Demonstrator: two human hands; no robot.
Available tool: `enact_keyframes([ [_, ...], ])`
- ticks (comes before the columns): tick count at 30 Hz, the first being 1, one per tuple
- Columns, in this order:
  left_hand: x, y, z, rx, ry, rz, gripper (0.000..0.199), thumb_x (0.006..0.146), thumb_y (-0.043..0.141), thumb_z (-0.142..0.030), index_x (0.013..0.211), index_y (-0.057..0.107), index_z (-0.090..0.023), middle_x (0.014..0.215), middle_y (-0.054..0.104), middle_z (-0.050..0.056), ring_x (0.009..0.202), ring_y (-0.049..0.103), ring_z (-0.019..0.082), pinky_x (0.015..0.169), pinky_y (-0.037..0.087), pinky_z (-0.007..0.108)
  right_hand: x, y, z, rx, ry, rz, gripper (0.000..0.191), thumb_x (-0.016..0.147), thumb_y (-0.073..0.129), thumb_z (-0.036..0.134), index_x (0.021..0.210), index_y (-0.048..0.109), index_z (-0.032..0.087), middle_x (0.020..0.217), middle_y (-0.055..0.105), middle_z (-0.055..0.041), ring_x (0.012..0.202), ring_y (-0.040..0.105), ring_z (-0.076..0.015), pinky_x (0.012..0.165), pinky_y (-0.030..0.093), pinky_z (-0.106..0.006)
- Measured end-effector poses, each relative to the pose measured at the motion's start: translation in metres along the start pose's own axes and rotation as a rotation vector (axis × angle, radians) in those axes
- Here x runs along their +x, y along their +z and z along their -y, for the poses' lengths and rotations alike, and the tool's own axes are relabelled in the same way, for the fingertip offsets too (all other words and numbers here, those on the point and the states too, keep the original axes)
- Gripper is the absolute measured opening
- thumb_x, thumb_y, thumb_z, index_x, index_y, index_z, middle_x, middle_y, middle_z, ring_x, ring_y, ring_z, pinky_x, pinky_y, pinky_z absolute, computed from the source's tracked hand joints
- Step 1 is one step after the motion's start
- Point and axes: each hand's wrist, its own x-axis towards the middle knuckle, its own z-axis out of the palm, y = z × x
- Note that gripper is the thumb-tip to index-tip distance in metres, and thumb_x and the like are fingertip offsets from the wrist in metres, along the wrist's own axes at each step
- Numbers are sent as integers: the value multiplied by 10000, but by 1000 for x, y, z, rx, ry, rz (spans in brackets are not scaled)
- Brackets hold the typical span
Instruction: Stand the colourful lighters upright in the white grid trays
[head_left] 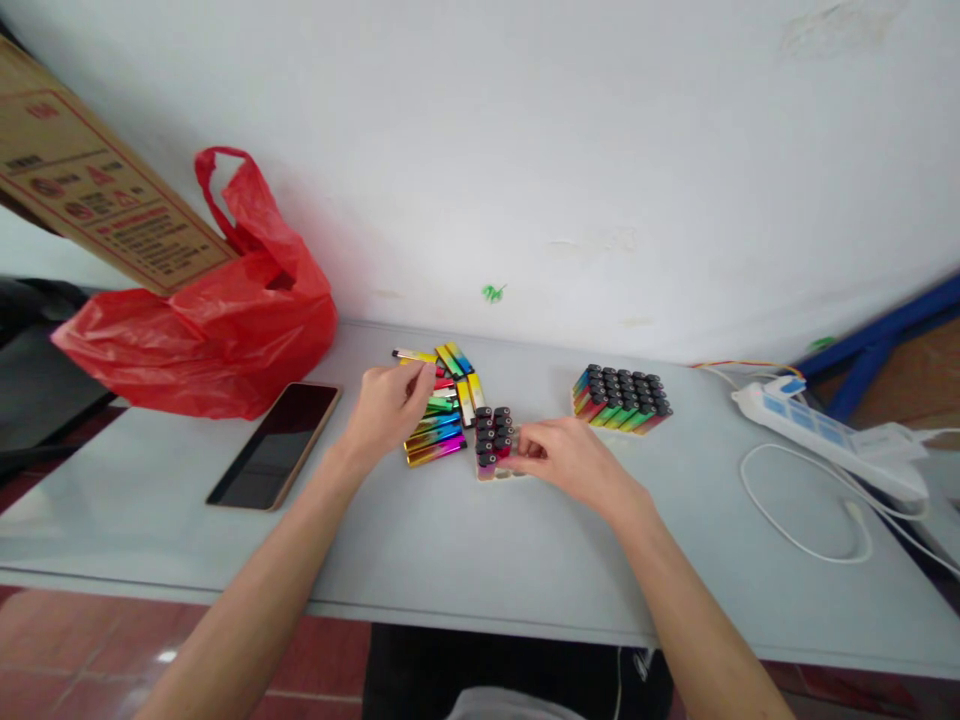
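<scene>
Several colourful lighters [437,432] lie loose in a pile on the grey table, left of centre. Over the pile's upper left side is my left hand [390,403], thumb and fingertips pressed together; whatever they may pinch is too small to make out. Two rows of black-topped lighters [493,438] stand upright in a pale tray at the centre. My right hand [568,457] is at the right side of these rows, its fingers curled and closed near a lighter; its grip is partly hidden. A fuller block of upright lighters [621,398] stands further right.
A red plastic bag [225,335] and a cardboard box [105,175] are at the left. A phone [275,447] lies in front of the bag. On the right are a white power strip [829,435] and loose cables. The wall [525,180] borders the table's back edge.
</scene>
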Motion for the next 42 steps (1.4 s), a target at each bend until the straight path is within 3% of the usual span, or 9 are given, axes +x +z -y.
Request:
enact_keyframes([
  [3, 3, -4, 9, 85, -17, -64, 449, 985, 411, -348, 558, 402, -209, 497, 406, -17, 486, 329, 119, 576, 243, 322, 0, -7, -2, 66, 3, 17, 433, 918, 711, 545, 667, 688, 192, 590, 642, 7, 522, 490, -119, 527, 294, -251],
  [8, 6, -10, 18, 215, -91, -69, 403, 931, 446, -298, 541, 463, -202, 518, 526, 27, 500, 386, 138, 598, 260, 334, 31, -27, 5, 162, -3, -220, 503, 1041, 494, 517, 728, 696, 179, 549, 596, 16, 512, 517, -122, 557, 369, -250],
  [13, 7, -9, 19, 268, -140, -20, 399, 924, 466, -294, 552, 573, -198, 551, 616, 64, 538, 500, 174, 602, 258, 336, 116, -20, 11, -59, -87, -22, 144, 968, 657, 279, 953, 740, 163, 887, 774, -42, 815, 690, -157, 752, 473, -245],
  [16, 7, -5, 20, 278, -165, 42, 408, 932, 471, -297, 576, 645, -198, 581, 658, 87, 560, 545, 193, 589, 234, 338, 163, -5, 11, -389, -72, 159, 142, 970, 659, 216, 1030, 753, 128, 1035, 790, -95, 936, 709, -168, 841, 468, -243],
  [19, 7, 0, 23, 281, -174, 93, 399, 937, 476, -296, 618, 693, -194, 620, 698, 103, 578, 572, 202, 581, 230, 331, 189, 13, 12, -502, -48, 204, 198, 935, 722, 261, 1033, 772, 96, 1093, 778, -171, 1015, 711, -233, 852, 464, -268],
  [24, 5, 2, 27, 264, -175, 100, 399, 954, 484, -316, 655, 720, -196, 670, 729, 118, 610, 612, 222, 584, 234, 332, 200, 30, 13, -614, -4, 263, 386, 916, 742, 432, 1027, 781, 65, 1113, 755, -262, 997, 726, -299, 749, 480, -289],
  [31, 4, 0, 26, 240, -173, 112, 407, 967, 474, -323, 669, 720, -195, 673, 730, 119, 626, 631, 231, 587, 234, 338, 204, 25, 18, -704, 40, 395, 339, 919, 712, 454, 815, 809, 146, 840, 803, -160, 816, 752, -247, 651, 479, -266],
  [38, 4, 6, 25, 220, -156, 141, 397, 964, 463, -329, 702, 729, -193, 683, 733, 107, 631, 631, 221, 591, 231, 332, 211, 29, 15, -731, 69, 449, 406, 887, 726, 430, 1027, 810, 59, 1073, 789, -243, 1032, 756, -319, 790, 533, -294],
  [42, 5, 5, 24, 212, -151, 144, 398, 962, 458, -337, 696, 718, -195, 662, 717, 97, 608, 607, 209, 592, 230, 329, 213, 30, 18, -688, 96, 490, 405, 887, 707, 440, 982, 811, 60, 1058, 791, -248, 1076, 747, -337, 840, 545, -312],
])
